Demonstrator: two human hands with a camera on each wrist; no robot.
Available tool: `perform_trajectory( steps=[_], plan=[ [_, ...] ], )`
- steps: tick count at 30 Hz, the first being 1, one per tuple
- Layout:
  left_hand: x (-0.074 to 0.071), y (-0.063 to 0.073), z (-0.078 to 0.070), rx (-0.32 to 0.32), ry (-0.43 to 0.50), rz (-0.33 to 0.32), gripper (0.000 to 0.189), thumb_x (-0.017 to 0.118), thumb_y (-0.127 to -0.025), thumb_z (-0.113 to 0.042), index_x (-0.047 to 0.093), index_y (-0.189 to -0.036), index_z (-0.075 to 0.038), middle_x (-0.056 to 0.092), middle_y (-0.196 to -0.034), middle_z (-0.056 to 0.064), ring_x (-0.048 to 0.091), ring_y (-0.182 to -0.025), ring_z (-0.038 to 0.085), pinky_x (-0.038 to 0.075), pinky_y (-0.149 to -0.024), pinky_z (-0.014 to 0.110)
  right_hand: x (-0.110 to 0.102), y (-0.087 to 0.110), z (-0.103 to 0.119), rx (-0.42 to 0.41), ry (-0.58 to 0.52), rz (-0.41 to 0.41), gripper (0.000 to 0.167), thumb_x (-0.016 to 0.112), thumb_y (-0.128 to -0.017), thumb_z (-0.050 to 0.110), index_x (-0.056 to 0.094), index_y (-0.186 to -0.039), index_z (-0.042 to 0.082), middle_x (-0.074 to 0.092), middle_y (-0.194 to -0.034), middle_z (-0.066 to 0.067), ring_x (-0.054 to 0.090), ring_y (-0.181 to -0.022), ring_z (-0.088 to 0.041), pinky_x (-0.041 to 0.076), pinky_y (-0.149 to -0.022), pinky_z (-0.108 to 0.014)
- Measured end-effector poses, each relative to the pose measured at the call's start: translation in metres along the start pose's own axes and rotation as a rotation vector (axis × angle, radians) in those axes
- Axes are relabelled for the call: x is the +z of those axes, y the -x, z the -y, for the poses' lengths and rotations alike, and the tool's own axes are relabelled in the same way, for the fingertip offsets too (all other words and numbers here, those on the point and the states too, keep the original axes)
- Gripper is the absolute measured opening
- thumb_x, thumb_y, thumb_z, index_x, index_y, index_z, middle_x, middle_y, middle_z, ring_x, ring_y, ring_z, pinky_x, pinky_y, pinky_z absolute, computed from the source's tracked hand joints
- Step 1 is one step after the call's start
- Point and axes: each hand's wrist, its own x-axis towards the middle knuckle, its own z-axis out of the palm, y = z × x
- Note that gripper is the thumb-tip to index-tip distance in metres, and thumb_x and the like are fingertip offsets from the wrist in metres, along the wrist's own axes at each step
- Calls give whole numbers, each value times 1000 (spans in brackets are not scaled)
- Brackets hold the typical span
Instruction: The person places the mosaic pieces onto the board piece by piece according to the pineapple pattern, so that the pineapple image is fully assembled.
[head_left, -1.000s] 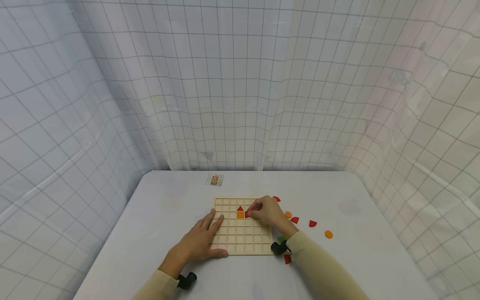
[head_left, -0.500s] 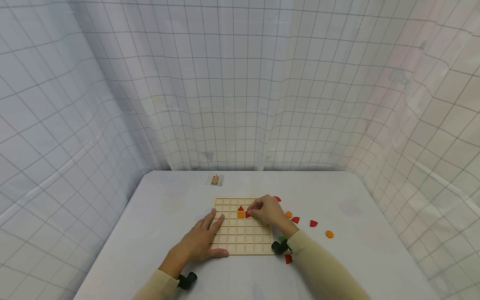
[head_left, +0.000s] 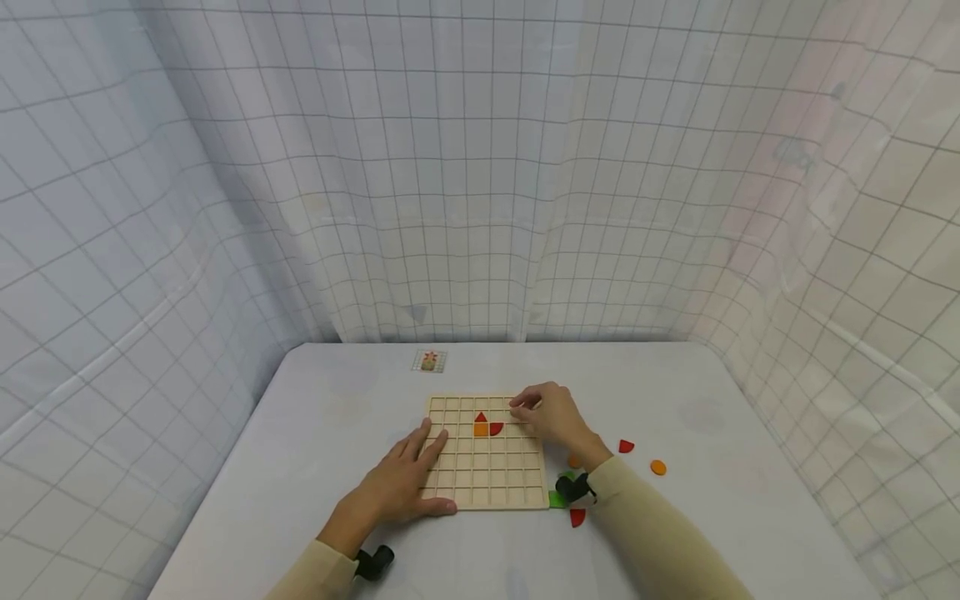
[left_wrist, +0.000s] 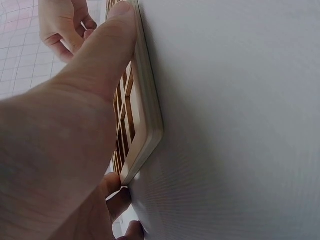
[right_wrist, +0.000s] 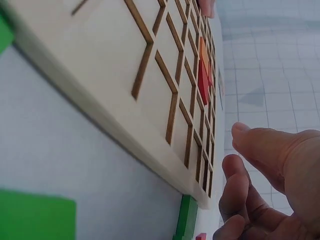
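Observation:
A wooden grid board (head_left: pixel 487 479) lies on the table. Set in its upper cells are an orange square (head_left: pixel 481 429), a red triangle (head_left: pixel 481 417) above it and a red quarter circle (head_left: pixel 497 428) to its right. My left hand (head_left: pixel 397 483) rests with spread fingers on the board's left side, its thumb (left_wrist: pixel 107 55) along the front edge. Over the upper right part of the board hovers my right hand (head_left: pixel 553 414). Its thumb and fingers are loosely bent and apart, with nothing between them in the right wrist view.
Right of the board lie a red quarter piece (head_left: pixel 626 447), an orange disc (head_left: pixel 657 467) and another red piece (head_left: pixel 577 517). Green pieces (right_wrist: pixel 37 215) sit beside the board's right edge. A small picture card (head_left: pixel 430 361) lies behind it. Gridded white curtains (head_left: pixel 480 208) surround the table.
My right hand has let go of the red quarter circle, which now lies fully visible beside the orange square, and has moved right and slightly back. The left hand has stayed put.

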Motion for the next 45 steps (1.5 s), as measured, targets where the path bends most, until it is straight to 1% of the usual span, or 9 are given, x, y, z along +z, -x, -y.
perform_trajectory(
  steps=[3,7,14,19,23,26,32,39,45],
  plan=[
    [0,0,-1,11,-4,-3,125,93,-91,-70,33,-185,-12,18,-195,25,34,-174,55,42,-136,71,-8,0,-7,-18,14,-16,6,88,-106,18,92,-108,14,84,-95,-2,69,-88,-15,56,-71,-30],
    [1,0,0,19,-13,0,126,93,-92,-70,33,-185,-11,19,-194,27,34,-174,56,42,-136,71,-17,-1,-16,-21,43,-38,14,88,-106,17,91,-117,9,85,-100,-5,72,-90,-17,58,-76,-32],
    [-1,1,0,12,-8,-11,126,93,-91,-70,33,-185,-11,19,-195,26,34,-175,55,42,-136,71,-31,-7,-31,53,86,-63,26,89,-105,18,87,-129,8,85,-115,-13,77,-103,-29,67,-89,-45],
    [-3,1,-1,22,-17,-7,125,93,-92,-69,34,-184,-10,20,-194,27,35,-174,55,43,-135,71,-36,-11,-43,114,86,-46,31,89,-106,22,85,-133,8,84,-126,-18,77,-116,-36,65,-103,-54],
    [-4,2,-3,26,-10,-1,125,93,-92,-69,34,-184,-9,20,-194,28,35,-174,56,43,-135,71,-38,-11,-50,154,79,-26,33,90,-105,24,85,-134,10,83,-130,-18,76,-120,-36,64,-109,-56],
    [-5,1,-3,18,-8,3,126,93,-92,-69,33,-185,-9,19,-194,27,34,-174,55,42,-136,70,-39,-12,-51,167,77,-9,32,90,-105,25,85,-133,10,82,-130,-18,75,-116,-34,66,-105,-52],
    [-3,0,-2,10,-17,7,126,93,-91,-70,32,-185,-11,19,-195,26,34,-175,54,43,-136,70,-39,-14,-54,209,96,7,27,90,-104,26,87,-127,11,82,-127,-16,72,-106,-28,67,-90,-40],
    [0,0,0,10,-13,12,126,92,-92,-71,32,-185,-10,18,-195,26,33,-175,55,42,-136,70,-39,-16,-58,196,104,16,19,91,-104,25,89,-120,13,83,-117,-11,70,-99,-24,64,-92,-42],
    [-2,1,0,-3,-14,14,127,91,-92,-72,30,-186,-14,16,-196,24,32,-176,53,43,-136,70,-38,-18,-59,182,103,15,17,90,-104,23,89,-119,14,84,-116,-10,71,-96,-22,65,-89,-40]
  ],
)
